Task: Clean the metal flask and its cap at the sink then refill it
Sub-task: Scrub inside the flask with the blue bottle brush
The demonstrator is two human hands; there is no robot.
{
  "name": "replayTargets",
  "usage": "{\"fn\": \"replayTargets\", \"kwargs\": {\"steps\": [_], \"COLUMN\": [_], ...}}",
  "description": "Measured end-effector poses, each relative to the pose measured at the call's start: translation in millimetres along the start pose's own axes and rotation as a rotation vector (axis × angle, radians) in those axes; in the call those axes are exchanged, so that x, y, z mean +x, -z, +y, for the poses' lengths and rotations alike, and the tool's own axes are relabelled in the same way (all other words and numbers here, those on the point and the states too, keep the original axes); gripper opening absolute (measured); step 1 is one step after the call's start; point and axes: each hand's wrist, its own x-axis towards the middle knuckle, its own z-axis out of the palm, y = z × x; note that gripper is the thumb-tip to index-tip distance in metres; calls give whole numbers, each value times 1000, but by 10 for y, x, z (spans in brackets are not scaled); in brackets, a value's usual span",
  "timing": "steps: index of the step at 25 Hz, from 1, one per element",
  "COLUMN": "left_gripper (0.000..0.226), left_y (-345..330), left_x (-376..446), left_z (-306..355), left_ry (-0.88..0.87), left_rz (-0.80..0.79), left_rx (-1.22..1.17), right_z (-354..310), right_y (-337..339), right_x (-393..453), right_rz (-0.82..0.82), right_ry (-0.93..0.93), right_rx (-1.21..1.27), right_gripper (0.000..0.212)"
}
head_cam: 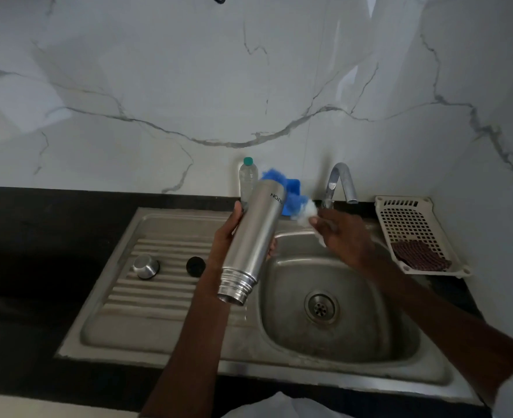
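My left hand (228,239) grips the metal flask (253,236) around its middle, holding it tilted over the sink's left edge with the open threaded mouth toward me and the base pointing at the wall. My right hand (344,236) is closed on a soapy blue and white scrubber (302,206) just right of the flask's base, under the tap (339,184). The metal cap (145,266) and a black inner stopper (195,266) lie on the ribbed drainboard (158,297) to the left.
The steel sink basin (369,336) with its drain (321,307) lies below my hands. A clear plastic bottle with a green cap (248,176) and a blue holder (293,185) stand by the wall. A white plastic basket (412,224) holding a dark cloth (419,259) sits at right.
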Motion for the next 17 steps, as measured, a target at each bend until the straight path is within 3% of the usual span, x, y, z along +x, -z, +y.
{"fn": "replayTargets", "kwargs": {"steps": [3, 7, 10, 13, 17], "left_gripper": [88, 97, 91, 79, 80], "left_y": [-20, 27, 39, 55, 3], "left_x": [-14, 82, 172, 221, 330], "left_z": [47, 56, -4, -59, -80], "left_ry": [-33, -35, -67, -136, -256], "left_rz": [-16, -25, 173, 413, 596], "left_rx": [15, -134, -347, -325, -373], "right_z": [50, 72, -29, -127, -319], "right_y": [-142, -240, -187, -79, 51], "right_x": [-225, -329, -346, -361, -412], "right_rz": [-139, -9, 8, -62, -123], "right_ry": [-125, -329, -472, -511, -405], "right_rx": [30, 206, 420, 456, 450], "right_gripper": [40, 35, 27, 21, 45]}}
